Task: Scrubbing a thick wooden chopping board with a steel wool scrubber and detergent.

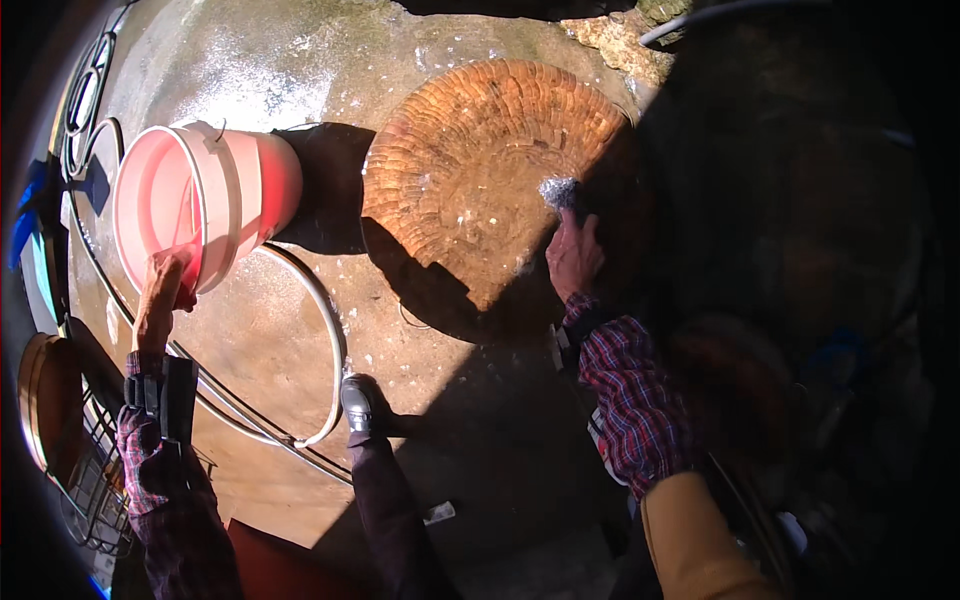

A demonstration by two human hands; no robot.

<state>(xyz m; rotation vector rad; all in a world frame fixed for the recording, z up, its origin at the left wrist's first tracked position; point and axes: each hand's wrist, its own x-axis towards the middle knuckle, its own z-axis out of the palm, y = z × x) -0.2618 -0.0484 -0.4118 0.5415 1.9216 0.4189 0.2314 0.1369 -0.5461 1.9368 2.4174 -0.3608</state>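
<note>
My left hand [169, 274] grips the lower rim of a pinkish-white plastic bucket [247, 195], tilted on its side with its mouth facing left. Over a large round woven basket or tray [457, 172], brown and coiled in texture, my right hand [576, 251] holds a small silvery scrubbing pad [558, 193] at its fingertips. The pad appears against the inner surface, right of centre. Sunlight falls on the left part of the round piece; its right side lies in deep shadow.
A pale hose [334, 322] loops on the wet concrete floor below the bucket. Dark cables or hoses run down the left side. A wire rack [97, 480] and a round wooden item [52, 405] stand at the lower left. Rocks [619, 45] border the top.
</note>
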